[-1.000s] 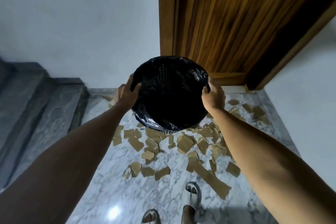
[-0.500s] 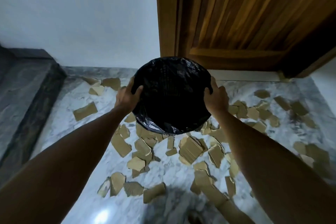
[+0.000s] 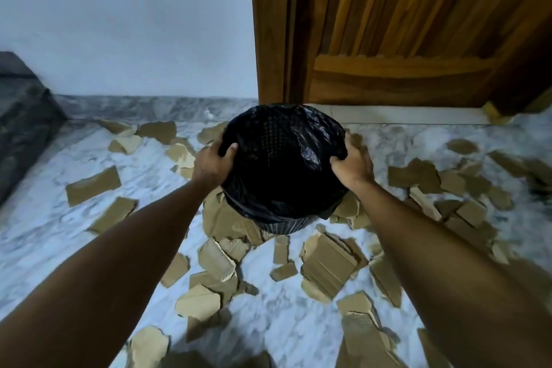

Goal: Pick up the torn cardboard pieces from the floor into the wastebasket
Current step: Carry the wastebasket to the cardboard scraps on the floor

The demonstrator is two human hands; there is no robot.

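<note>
A mesh wastebasket [image 3: 283, 167] lined with a black plastic bag is held low over the floor, its mouth facing me. My left hand [image 3: 213, 163] grips its left rim and my right hand [image 3: 352, 164] grips its right rim. Its base looks close to or on the floor among the scraps; I cannot tell if it touches. Several torn brown cardboard pieces [image 3: 328, 266] lie scattered over the white marble floor [image 3: 44, 224] all around the basket, including a long strip [image 3: 93, 185] at the left. The basket looks dark inside.
A wooden door [image 3: 403, 24] and its frame stand just behind the basket. A white wall [image 3: 128, 24] runs to the left. A dark stone step [image 3: 21, 122] rises at the far left edge.
The basket has come down from chest height toward the floor with both hands still on its rim. My view has dropped lower and nearer the cardboard.
</note>
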